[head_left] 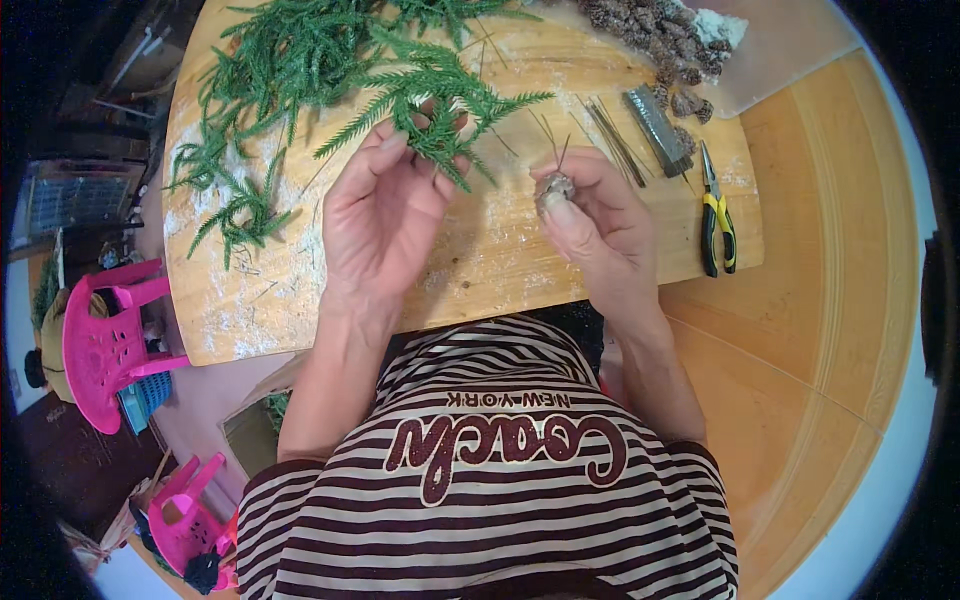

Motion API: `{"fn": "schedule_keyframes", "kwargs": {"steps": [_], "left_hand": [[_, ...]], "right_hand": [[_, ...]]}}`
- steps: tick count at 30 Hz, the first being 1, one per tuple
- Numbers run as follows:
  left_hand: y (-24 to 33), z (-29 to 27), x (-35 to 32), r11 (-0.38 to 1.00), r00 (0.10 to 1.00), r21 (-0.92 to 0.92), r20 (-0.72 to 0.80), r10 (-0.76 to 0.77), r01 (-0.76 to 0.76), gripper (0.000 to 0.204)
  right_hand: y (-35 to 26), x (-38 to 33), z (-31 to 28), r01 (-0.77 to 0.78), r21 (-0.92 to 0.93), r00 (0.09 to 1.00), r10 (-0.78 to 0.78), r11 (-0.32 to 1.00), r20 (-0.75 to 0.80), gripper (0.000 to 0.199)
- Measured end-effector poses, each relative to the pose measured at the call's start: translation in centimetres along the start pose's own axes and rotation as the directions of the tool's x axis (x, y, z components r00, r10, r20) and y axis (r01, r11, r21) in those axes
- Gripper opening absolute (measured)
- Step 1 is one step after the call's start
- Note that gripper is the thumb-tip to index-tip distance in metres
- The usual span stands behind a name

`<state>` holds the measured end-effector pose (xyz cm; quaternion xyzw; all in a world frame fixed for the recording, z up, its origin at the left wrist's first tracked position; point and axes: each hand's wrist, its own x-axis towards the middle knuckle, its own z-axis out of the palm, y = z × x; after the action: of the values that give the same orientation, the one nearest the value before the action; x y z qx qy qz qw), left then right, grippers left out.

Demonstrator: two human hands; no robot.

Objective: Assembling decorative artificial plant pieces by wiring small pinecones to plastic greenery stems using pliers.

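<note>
My left hand (390, 200) is closed around a green artificial pine sprig (440, 115), its needled branches fanning out above the fingers. In my right hand (600, 215) a small brown pine cone (553, 188) is pinched between thumb and fingers, with thin wire ends sticking up from it. The two hands are apart, both above the near half of the wooden table (480, 270). Just beyond the right hand lie several thin wires (618, 142) and a dark grey bundle (657, 130) whose kind I cannot make out.
A heap of green sprigs (290, 60) covers the far left of the table, with a loose sprig (243, 212) nearer. Brown pine cones (650, 30) are piled at the far right. Pliers with yellow-black handles (716, 220) lie near the right edge. A pink plastic chair (105, 340) stands at left.
</note>
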<state>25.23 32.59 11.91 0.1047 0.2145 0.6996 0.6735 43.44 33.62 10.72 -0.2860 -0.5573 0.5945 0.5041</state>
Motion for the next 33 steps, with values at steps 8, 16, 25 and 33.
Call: {"fn": "schedule_keyframes", "kwargs": {"steps": [8, 16, 25, 33], "left_hand": [[-1.9, -0.5, -1.2, 0.994, 0.993, 0.056, 0.06, -0.1, 0.097, 0.03], [-0.3, -0.8, -2.0, 0.928, 0.989, 0.345, 0.02, 0.144, -0.142, 0.032], [1.5, 2.9, 0.5, 0.087, 0.818, 0.817, 0.574, -0.025, -0.57, 0.025], [0.4, 2.8, -0.8, 0.477, 0.957, 0.876, 0.194, -0.216, -0.07, 0.015]], "right_hand": [[-0.1, 0.7, 0.4, 0.041, 0.11, 0.999, -0.039, 0.993, -0.018, 0.024], [-0.9, 0.6, -2.1, -0.04, 0.12, 0.998, 0.033, 0.992, 0.059, 0.03], [-2.9, 1.3, -3.8, -0.11, 0.073, 0.958, 0.087, 0.991, 0.274, 0.028], [-3.1, 1.5, -3.7, -0.131, -0.021, 0.967, 0.133, 0.991, 0.219, 0.028]]}}
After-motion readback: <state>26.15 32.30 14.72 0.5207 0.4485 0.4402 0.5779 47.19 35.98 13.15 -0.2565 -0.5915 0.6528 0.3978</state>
